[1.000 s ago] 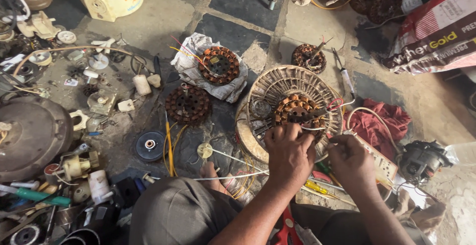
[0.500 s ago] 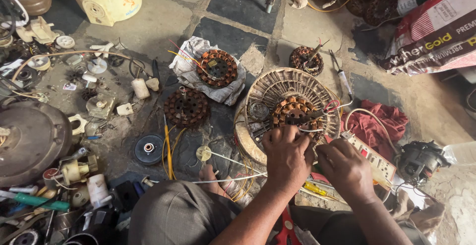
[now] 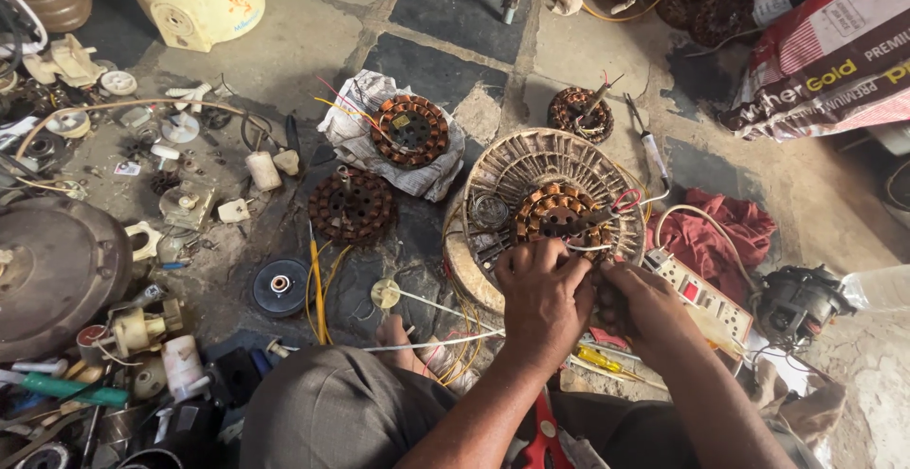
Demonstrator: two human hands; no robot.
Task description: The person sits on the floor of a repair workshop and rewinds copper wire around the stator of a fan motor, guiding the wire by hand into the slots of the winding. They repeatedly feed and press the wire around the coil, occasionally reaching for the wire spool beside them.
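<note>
Left hand (image 3: 542, 291) and right hand (image 3: 637, 300) rest side by side, fingers curled against the near edge of the copper-wound fan stator (image 3: 559, 213), which sits inside the round wire fan guard (image 3: 531, 161); what they pinch cannot be told.

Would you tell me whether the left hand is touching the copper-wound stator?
Touching: the head view shows the left hand with fingers resting on the lower edge of the stator.
</note>
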